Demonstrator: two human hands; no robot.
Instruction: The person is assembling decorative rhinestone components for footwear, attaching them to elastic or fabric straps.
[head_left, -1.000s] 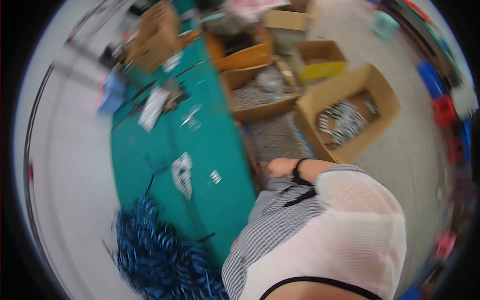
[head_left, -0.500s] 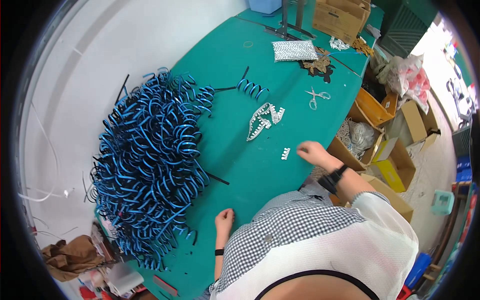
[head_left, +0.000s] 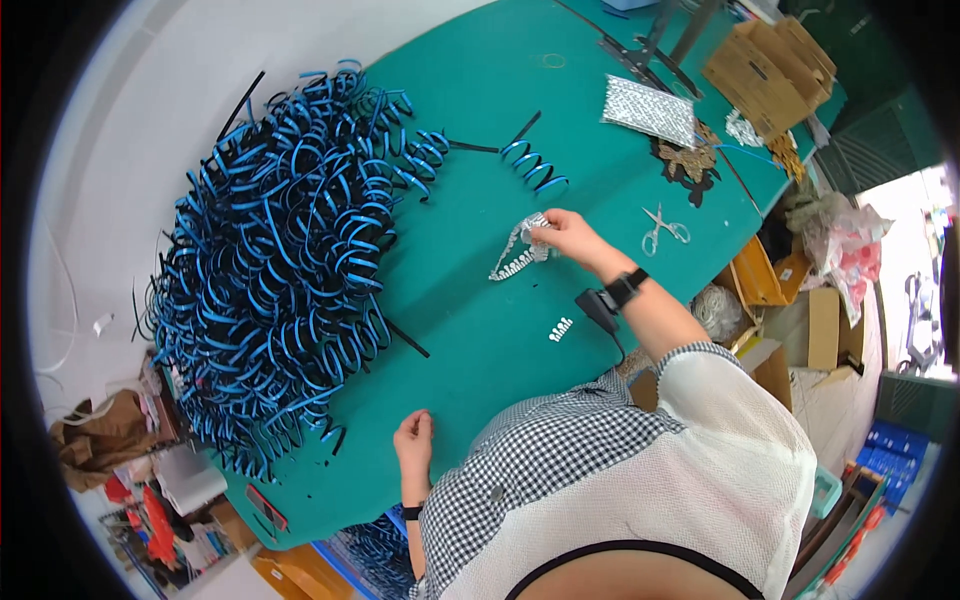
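My right hand (head_left: 566, 238) reaches over the green table with its fingers closed on a crumpled strip of small white pieces (head_left: 517, 262). Its fingertips cover the strip's upper end. Nearer to me lies a short white piece of the same kind (head_left: 561, 329). My left hand (head_left: 413, 440) is low by the table's near edge, fingers curled together; whether anything is inside them is hidden. To its left rises a big heap of blue and black coiled strips (head_left: 285, 260). One loose blue coil (head_left: 535, 165) lies beyond the right hand.
Scissors (head_left: 664, 230) lie on the green table (head_left: 470, 340), right of my right hand. Farther off are a silvery-white packet (head_left: 648, 110), brown cut-out pieces (head_left: 688, 160), a metal stand (head_left: 655, 60) and a cardboard box (head_left: 765, 75). A phone (head_left: 266, 508) rests at the near left edge.
My right hand has moved away from me and left, from beside the short white piece to the crumpled strip, and closed on it. The whole view has shifted and turned somewhat.
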